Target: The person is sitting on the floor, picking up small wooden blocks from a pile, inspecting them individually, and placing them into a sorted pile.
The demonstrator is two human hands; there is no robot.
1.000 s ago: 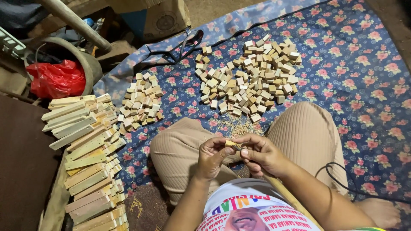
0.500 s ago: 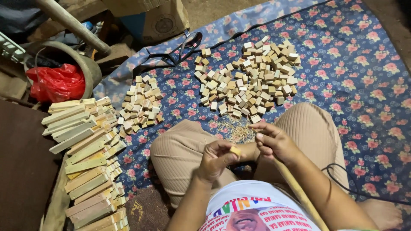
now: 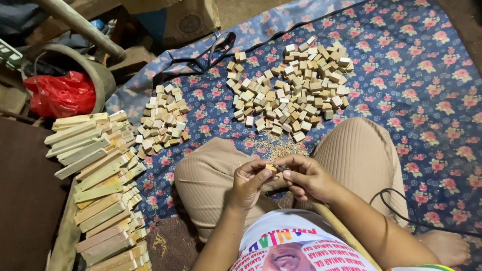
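Pale small wooden cube (image 3: 271,168) pinched between left hand (image 3: 249,181) and right hand (image 3: 305,176), above the blue floral cloth (image 3: 427,85); steady fingertip pressure likely prevents slipping.

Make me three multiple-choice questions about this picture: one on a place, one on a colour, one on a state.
1. Where do the long wooden strips lie?
A. on the person's left
B. on the person's right
C. on the lap

2. What colour is the plastic bag?
A. green
B. red
C. white

3. What are the hands doing?
A. resting flat
B. both pinching one small wooden block
C. lifting a strip

Answers: 1 A, stacked at the left edge; 2 B, red bag beside the drum; 3 B, left hand and right hand meet at the block above the lap.
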